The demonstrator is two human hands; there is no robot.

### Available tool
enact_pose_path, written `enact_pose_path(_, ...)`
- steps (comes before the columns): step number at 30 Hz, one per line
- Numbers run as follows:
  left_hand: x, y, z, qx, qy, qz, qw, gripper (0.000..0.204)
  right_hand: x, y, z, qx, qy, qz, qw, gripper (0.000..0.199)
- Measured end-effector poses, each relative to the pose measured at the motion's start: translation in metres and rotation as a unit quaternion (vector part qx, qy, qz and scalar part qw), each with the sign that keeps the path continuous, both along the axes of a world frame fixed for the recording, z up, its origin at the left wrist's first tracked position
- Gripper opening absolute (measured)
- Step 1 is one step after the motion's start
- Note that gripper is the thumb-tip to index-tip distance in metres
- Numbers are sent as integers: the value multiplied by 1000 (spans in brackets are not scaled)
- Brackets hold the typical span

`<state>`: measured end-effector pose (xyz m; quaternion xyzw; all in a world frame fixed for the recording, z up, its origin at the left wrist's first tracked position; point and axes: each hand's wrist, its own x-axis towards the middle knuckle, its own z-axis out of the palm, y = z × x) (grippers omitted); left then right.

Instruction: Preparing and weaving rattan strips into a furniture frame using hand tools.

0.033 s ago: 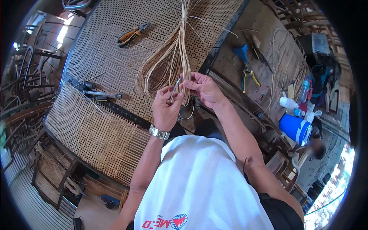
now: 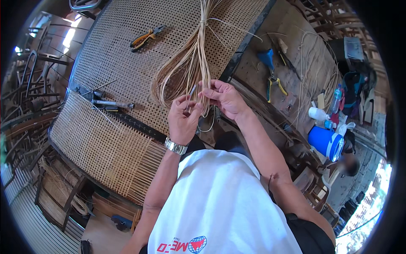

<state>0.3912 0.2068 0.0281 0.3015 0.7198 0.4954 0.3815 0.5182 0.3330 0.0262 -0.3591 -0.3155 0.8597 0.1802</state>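
Note:
A tied bundle of pale cane strands (image 2: 198,46) hangs in long loops over the woven cane panel (image 2: 131,67). At the bundle's lower end, my right hand (image 2: 228,100) is closed, its thumb and fingers pinching several strands. Beside it, my left hand (image 2: 182,120), with a metal watch (image 2: 175,146) on its wrist, is closed in a pinch. A thin, greyish, pointed tool (image 2: 192,91) sticks up from its fingers; its exact kind is unclear. Toward the front left, a second section of woven cane (image 2: 105,148) ends in loose parallel strands.
Orange-and-black pliers (image 2: 146,39) lie on the panel. A hammer (image 2: 113,104) rests at the left, on the dark frame bar. On the right-hand board are yellow-handled pliers (image 2: 275,88) and loose cane (image 2: 311,63). A blue jug (image 2: 325,142) and a white bottle (image 2: 318,113) stand farther right.
The thin greyish tool in my left fingers has shifted slightly in angle and shows less of its length. Both hands stay in nearly the same place.

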Motion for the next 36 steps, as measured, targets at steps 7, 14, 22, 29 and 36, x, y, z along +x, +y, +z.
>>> enact_pose_path(7, -8, -7, 16, 93, 263, 26, 960, 17, 6, -4, -11, 18, -41, -21, 999, 23)
enact_pose_path(14, -18, -32, 17, 136, 85, 24, 987, 14, 0, 5, -15, 115, -173, -74, 975, 39)
enact_pose_path(22, -2, -41, 29, 52, -443, 128, 886, 25, -65, 78, -46, 122, -209, 28, 970, 52)
enact_pose_path(29, -7, -114, 31, -2, -216, 83, 973, 23, -133, 98, -57, 297, -425, 40, 854, 21)
enact_pose_path(36, -82, -345, 85, -217, 235, 69, 945, 14, -133, 92, -41, 350, -489, 59, 797, 38)
